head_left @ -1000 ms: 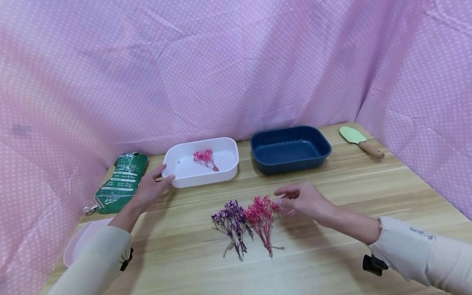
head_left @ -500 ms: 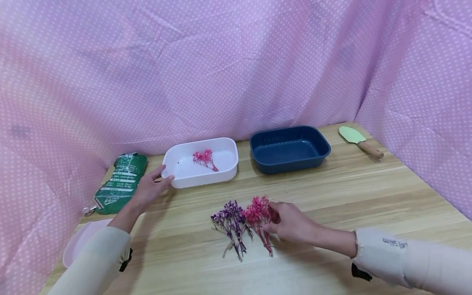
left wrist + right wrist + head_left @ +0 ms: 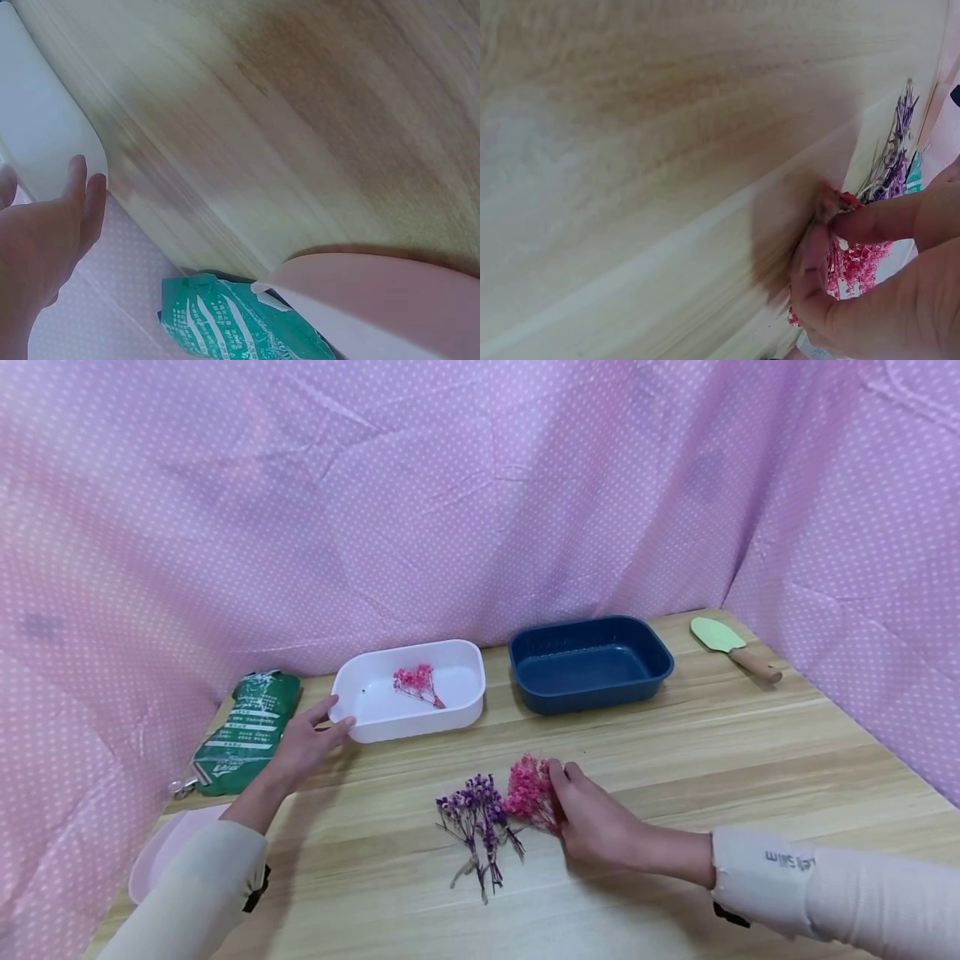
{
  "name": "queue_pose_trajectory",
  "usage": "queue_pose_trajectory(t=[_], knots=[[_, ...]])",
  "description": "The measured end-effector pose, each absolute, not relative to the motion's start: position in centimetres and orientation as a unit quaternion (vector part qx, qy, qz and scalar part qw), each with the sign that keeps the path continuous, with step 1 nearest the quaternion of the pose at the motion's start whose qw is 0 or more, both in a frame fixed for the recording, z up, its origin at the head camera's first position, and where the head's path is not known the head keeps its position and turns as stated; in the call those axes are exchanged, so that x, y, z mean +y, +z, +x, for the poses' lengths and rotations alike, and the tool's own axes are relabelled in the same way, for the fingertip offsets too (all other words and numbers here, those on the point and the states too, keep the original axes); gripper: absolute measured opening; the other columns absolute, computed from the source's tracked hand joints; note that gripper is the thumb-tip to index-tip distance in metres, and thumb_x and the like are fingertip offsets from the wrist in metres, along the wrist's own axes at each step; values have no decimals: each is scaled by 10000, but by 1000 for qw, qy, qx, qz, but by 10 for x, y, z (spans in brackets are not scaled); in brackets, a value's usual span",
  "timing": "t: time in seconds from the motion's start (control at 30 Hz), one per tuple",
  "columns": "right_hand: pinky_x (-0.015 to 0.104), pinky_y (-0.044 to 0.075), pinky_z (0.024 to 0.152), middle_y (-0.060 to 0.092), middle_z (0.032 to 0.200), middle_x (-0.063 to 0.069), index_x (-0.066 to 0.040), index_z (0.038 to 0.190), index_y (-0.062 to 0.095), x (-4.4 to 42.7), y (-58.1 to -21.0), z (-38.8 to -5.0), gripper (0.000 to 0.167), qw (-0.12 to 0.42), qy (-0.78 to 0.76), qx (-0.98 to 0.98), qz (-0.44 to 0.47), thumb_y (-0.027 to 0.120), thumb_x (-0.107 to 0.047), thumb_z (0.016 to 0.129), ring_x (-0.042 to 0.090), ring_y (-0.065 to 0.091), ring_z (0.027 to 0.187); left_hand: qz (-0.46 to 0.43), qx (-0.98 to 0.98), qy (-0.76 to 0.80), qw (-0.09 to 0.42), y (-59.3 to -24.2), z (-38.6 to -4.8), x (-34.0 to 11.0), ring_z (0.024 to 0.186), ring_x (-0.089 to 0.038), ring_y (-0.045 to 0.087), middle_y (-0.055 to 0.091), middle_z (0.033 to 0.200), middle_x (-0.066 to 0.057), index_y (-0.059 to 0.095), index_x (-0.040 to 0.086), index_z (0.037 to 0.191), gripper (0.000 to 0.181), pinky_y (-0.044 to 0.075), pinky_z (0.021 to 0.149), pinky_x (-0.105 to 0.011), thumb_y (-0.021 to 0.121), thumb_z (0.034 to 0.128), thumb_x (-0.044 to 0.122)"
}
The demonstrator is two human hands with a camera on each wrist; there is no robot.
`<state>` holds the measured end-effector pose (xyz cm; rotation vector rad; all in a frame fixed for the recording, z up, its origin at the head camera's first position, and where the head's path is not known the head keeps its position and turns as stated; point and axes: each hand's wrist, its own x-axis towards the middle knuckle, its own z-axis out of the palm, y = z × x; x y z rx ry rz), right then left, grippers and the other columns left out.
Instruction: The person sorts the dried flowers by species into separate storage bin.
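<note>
Pink dried flowers are pinched by their stems in my right hand, low over the table in the head view. Most of the stems are hidden behind the fingers. In the right wrist view the thumb and fingertips meet around them. Just left lies a bunch of purple dried flowers on the wood. My left hand rests its fairly straight fingers against the left end of a white rectangular planter. Inside that planter lies a small pink dried sprig.
A dark blue planter stands right of the white one. At the far right lies a green trowel with a wooden handle. Left are a green printed bag and a pale pink flat item, partly behind the left sleeve.
My right hand has moved left to the pink bunch, taken hold of its stems and turned it slightly. The purple bunch has shifted a little. My left hand stays put.
</note>
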<state>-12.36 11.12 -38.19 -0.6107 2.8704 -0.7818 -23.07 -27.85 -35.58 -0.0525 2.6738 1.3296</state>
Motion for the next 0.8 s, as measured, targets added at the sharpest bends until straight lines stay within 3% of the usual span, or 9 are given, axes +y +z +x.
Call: queue_pose_trajectory(t=[0.13,0.3,0.43,0.53,0.7,0.8], knots=[[323,551,713,485,1168,316,163,1415,286,117,-382,-126,775,34,-279,940,-193,591,171,703,260,585,860,-13,892,445,76,-356,-231,-279,1313,-388,402,239,1536,-251,124,77,1541,778,405,1041,-465,544,972,403],[287,496,633,516,1040,240,164,1423,241,125,-381,-133,831,32,-315,935,-162,578,216,665,218,518,787,-11,891,448,75,-357,-231,-279,1302,-379,417,248,1531,-253,129,70,1540,777,416,1032,-449,545,972,399],[279,422,573,491,844,122,113,1176,495,130,-378,-139,546,59,-333,932,-131,604,203,649,201,451,723,-11,891,446,77,-357,-231,-278,1297,-377,425,242,1535,-251,126,74,1540,781,420,1027,-445,547,971,402],[299,459,604,537,820,96,56,979,582,133,-376,-143,351,87,-343,929,-111,604,184,653,199,488,737,-15,892,445,77,-357,-231,-278,1289,-374,439,240,1536,-250,126,75,1540,787,424,1025,-439,549,968,409],[283,444,598,554,776,63,58,1015,625,137,-375,-145,401,125,-364,918,-98,572,190,640,176,494,708,-16,894,441,77,-356,-231,-278,1279,-371,453,245,1534,-253,131,69,1540,784,427,1023,-437,546,969,410],[274,402,568,521,737,52,2,967,598,139,-375,-145,385,128,-361,918,-104,573,187,631,173,469,667,-15,895,440,77,-356,-231,-278,1275,-372,460,244,1533,-254,130,68,1540,784,429,1021,-435,544,970,411]])
